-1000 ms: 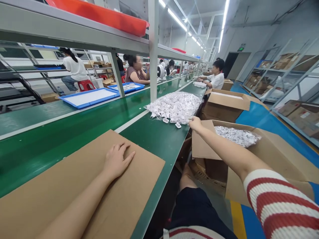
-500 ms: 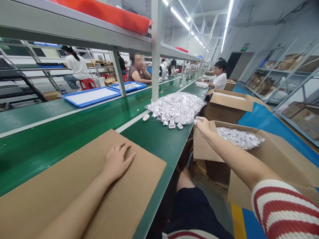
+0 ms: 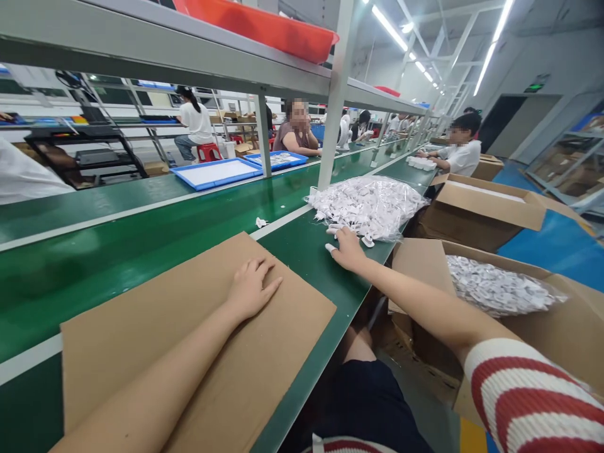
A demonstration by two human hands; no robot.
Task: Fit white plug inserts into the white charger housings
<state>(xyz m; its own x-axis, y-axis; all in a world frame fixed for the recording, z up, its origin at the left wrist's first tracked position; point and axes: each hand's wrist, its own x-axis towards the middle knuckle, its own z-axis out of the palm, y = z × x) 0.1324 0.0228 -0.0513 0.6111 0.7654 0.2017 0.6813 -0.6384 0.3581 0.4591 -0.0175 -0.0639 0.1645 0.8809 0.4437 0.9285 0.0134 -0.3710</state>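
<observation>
My left hand (image 3: 250, 288) lies flat and open on a brown cardboard sheet (image 3: 189, 327) that covers the near part of the green belt (image 3: 141, 239). My right hand (image 3: 346, 246) reaches forward with its fingers curled over a few small white plastic parts (image 3: 333, 233) at the near edge of a clear bag heaped with white parts (image 3: 368, 204). One loose white part (image 3: 260, 222) lies on the belt to the left of the heap.
An open carton (image 3: 425, 264) with a bag of white parts (image 3: 495, 289) stands right of the belt, another carton (image 3: 486, 207) behind it. Blue trays (image 3: 214, 173) sit across the belt. Seated people work along the line. A steel post (image 3: 335, 107) holds a shelf with a red bin (image 3: 264, 25).
My right hand has come down from the carton's edge onto the belt at the near edge of the heap. The view has swung left. My left hand stays on the cardboard.
</observation>
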